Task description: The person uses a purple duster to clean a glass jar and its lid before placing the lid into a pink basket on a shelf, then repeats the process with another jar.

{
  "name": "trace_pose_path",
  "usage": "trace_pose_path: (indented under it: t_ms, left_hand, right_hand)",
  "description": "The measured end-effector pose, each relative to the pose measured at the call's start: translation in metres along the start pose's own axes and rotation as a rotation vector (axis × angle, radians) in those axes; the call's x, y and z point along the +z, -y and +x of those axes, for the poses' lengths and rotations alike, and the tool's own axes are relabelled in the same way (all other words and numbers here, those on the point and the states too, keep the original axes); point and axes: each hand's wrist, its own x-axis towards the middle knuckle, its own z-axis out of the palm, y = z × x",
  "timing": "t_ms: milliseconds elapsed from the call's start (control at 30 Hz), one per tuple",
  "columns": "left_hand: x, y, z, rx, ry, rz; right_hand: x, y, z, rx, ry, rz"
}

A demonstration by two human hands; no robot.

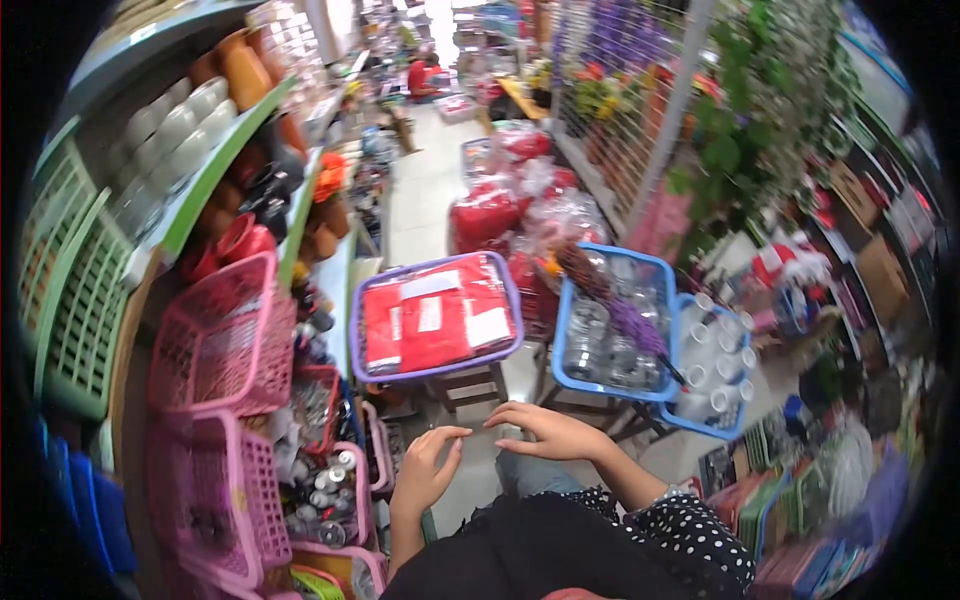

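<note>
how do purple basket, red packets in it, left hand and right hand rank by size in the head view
1. Purple basket
2. Red packets
3. Left hand and right hand: too alike to rank

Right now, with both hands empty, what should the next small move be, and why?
I'd probably bring the left hand and right hand forward to the purple-rimmed basket: both hands look empty, and the basket, with its red packets, stands just ahead of them.
</note>
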Motion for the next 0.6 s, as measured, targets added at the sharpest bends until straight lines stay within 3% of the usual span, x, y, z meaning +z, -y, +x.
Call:
trace_pose_path:
  t_ms: [267, 367, 533, 600]
  left_hand:
    - [0.090, -0.007, 0.100, 0.186, 0.329, -0.058]
    - [0.131, -0.005, 0.137, 0.123, 0.475, -0.168]
    - [0.202, 0.001, 0.187, 0.094, 0.509, -0.149]
    - [0.234, 0.019, 0.203, 0.254, 0.409, -0.039]
  right_hand:
    - [-0.054, -0.051, -0.091, 0.296, -0.500, -0.108]
    - [-0.079, -0.076, -0.113, 0.415, -0.607, -0.131]
    - [-0.110, -0.146, -0.128, 0.570, -0.664, -0.132]
    - [-0.117, -0.175, -0.127, 0.517, -0.642, -0.416]
